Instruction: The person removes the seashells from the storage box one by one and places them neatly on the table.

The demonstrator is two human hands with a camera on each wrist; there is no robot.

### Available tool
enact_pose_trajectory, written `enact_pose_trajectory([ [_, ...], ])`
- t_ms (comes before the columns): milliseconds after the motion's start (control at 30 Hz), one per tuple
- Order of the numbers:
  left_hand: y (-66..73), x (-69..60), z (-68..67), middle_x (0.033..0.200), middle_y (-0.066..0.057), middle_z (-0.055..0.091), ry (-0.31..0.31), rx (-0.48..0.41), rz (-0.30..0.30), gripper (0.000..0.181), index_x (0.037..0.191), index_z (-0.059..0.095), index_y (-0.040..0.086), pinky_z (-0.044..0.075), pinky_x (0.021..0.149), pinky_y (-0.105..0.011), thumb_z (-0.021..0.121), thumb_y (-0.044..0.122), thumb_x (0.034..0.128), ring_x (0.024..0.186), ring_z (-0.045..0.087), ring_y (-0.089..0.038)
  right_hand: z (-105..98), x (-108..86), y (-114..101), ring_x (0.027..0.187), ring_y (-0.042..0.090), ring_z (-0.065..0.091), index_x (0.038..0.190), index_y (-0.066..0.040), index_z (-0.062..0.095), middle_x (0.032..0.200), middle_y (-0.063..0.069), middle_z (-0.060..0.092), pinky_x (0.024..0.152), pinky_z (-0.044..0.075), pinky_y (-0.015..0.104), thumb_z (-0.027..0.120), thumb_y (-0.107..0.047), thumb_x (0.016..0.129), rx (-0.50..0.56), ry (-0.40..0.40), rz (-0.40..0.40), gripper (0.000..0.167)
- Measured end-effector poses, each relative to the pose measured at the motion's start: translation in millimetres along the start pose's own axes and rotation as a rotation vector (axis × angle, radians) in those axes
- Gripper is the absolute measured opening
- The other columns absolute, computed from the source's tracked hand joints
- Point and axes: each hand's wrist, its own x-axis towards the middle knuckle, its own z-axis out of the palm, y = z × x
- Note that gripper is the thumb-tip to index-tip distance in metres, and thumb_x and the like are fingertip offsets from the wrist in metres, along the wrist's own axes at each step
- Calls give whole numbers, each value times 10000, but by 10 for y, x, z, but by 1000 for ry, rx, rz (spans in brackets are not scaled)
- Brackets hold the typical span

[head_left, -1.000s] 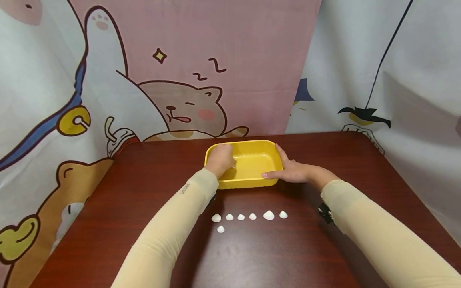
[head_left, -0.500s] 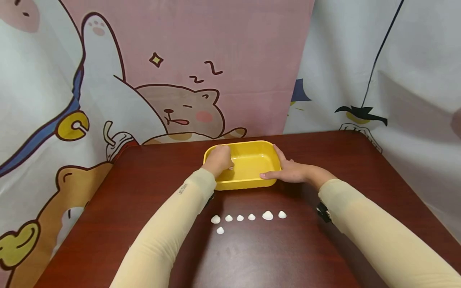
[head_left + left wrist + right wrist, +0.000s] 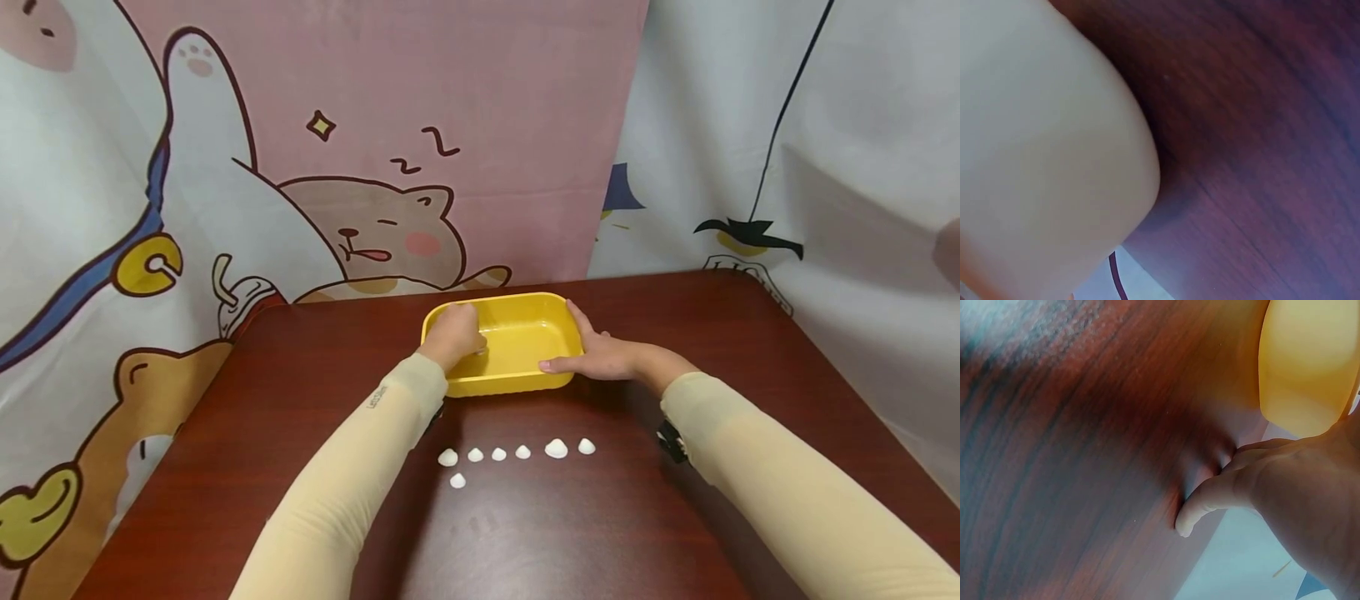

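Note:
A yellow plastic basin (image 3: 517, 382) stands toward the far side of the table. My left hand (image 3: 453, 332) reaches down into its left end, fingers bent. By those fingertips is a small pale spot, and whether anything is held there is hidden. At the basin's right end rests my right hand (image 3: 600, 357), its thumb over the front rim and its forefinger along the right side. Other fingers of that hand reach down near the tabletop in the right wrist view, next to the basin's wall (image 3: 1307, 375). Only the pale sleeve (image 3: 1054, 150) fills the left wrist view.
Several small white shells (image 3: 556, 448) lie in a row in front of the basin on the dark red-brown table (image 3: 570, 533). A single shell (image 3: 457, 481) sits nearer me, below the row's left end. A cartoon-printed cloth (image 3: 525, 150) hangs behind the table.
The whole view shifts slightly as the head moves. My left hand stays in the basin with small finger movements, and my right hand keeps its place at the right end.

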Motion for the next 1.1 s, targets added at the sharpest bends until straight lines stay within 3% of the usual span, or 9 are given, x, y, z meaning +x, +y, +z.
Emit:
enact_pose_trajectory([
  [533,-22,8,26,696,-31,486,8,-29,-6,174,831,661,54,435,621,-293,757,149,942,623,495,-181,9,6,-2,1601,610,-37,1650,-278,-307,1764,303,-21,1241,95,802,655,-811,863,7,3,-4,1353],
  [733,-31,7,30,688,-24,468,3,3,9,204,839,653,64,423,598,-287,766,190,953,611,493,-176,21,0,-4,1598,615,-39,1650,-275,-308,1762,307,-17,1232,102,812,658,-810,862,12,0,-2,1356],
  [967,-52,-9,27,613,3,422,14,43,30,394,662,552,107,404,581,-290,769,254,957,572,468,-167,26,1,0,1598,614,-29,1649,-268,-310,1757,317,-8,1232,107,812,658,-815,859,5,-1,-1,1364],
  [1100,-45,-56,-40,610,19,521,40,58,47,398,624,613,139,433,619,-302,762,314,948,636,522,-176,22,-1,2,1594,620,-13,1649,-259,-312,1752,326,7,1231,110,813,657,-813,860,2,4,-1,1367],
])
